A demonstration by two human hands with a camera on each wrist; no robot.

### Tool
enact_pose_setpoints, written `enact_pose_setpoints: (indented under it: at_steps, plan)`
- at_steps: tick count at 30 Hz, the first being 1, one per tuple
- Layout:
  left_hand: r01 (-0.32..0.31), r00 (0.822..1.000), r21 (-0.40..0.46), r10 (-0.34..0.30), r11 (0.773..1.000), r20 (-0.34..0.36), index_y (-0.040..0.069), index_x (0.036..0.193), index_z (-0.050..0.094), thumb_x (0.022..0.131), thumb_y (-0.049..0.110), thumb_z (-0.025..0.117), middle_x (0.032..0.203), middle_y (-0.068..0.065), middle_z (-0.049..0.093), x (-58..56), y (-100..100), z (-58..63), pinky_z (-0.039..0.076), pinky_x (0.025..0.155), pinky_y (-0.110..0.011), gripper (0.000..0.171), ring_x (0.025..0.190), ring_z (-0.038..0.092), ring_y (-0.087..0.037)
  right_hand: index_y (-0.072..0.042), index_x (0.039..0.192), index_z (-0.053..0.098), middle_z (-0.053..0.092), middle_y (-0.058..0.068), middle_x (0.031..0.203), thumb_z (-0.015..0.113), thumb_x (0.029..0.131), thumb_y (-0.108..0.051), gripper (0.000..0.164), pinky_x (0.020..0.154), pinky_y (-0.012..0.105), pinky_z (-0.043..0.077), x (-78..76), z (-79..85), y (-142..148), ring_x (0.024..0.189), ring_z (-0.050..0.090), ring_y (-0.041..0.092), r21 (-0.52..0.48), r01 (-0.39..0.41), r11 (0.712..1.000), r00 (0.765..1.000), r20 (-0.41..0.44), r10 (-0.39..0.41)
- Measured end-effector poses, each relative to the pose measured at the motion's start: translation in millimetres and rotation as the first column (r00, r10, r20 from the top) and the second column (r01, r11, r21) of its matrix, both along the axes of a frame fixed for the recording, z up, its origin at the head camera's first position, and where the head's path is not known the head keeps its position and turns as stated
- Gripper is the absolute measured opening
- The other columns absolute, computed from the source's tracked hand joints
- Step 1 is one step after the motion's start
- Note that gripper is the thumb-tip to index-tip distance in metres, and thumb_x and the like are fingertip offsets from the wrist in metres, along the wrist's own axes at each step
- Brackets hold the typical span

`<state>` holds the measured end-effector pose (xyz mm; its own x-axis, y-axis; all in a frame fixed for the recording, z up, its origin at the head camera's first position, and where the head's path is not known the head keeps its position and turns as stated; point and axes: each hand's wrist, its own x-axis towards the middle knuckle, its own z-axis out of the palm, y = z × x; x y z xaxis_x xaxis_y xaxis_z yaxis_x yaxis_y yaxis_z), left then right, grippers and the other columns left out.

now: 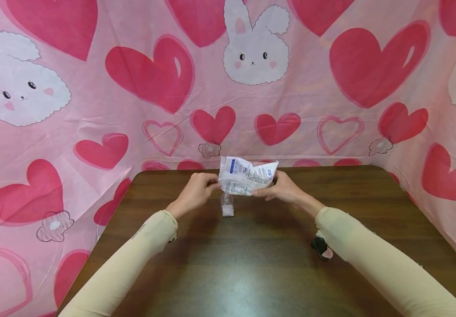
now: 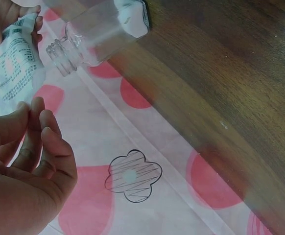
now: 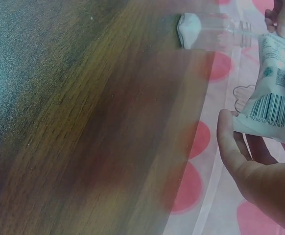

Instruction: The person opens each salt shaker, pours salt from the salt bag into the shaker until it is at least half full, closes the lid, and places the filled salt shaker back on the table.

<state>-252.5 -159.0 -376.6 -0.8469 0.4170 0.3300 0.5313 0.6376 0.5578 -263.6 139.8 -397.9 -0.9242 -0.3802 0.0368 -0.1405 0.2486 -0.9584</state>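
A white printed packet [image 1: 245,177] is held tilted between both hands above the table. The left hand [image 1: 198,190] pinches its edge between thumb and fingertips, near the corner over the bottle. My right hand [image 1: 285,188] grips the other end, thumb in front; a barcode shows on this end in the right wrist view. Just below the packet's left corner, a small clear bottle [image 2: 96,36] stands upright without a cap, its threaded neck [image 2: 63,56] close to the packet. White contents [image 3: 189,30] cover the bottle's bottom.
The bottle stands on a brown wood-grain table [image 1: 228,264]. A small black item with a pink, dotted part [image 1: 324,252] lies beside the right sleeve. Behind the table hangs a pink cloth [image 1: 251,101] printed with hearts and rabbits.
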Motion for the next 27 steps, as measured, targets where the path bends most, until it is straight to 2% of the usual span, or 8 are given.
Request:
enact_pose_setpoints:
  at_steps: [10, 27]
  plan:
    - [-0.001, 1.000, -0.002, 0.001, 1.000, -0.002, 0.004, 0.097, 0.078, 0.097, 0.001, 0.074, 0.085, -0.004, 0.071, 0.9, 0.4, 1.2, 0.046, 0.065, -0.033, 0.005, 0.074, 0.056, -0.023, -0.002, 0.128, 0.065, 0.075, 0.014, 0.111, 0.091, 0.084, -0.012, 0.052, 0.081, 0.060, 0.058, 0.9, 1.1, -1.7, 0.091, 0.071, 0.025, 0.002, 0.009, 1.000, 1.000, 0.002, -0.009]
    - [-0.003, 1.000, -0.007, 0.003, 1.000, -0.023, 0.005, 0.092, 0.077, 0.097, 0.001, 0.074, 0.077, 0.001, 0.064, 0.8, 0.9, 0.9, 0.044, 0.063, -0.032, 0.007, 0.070, 0.051, -0.016, -0.002, 0.126, 0.066, 0.076, 0.013, 0.109, 0.091, 0.083, -0.012, 0.051, 0.079, 0.057, 0.060, 0.7, 1.3, -1.7, 0.089, 0.071, 0.025, -0.003, 0.012, 1.000, 1.000, 0.009, -0.012]
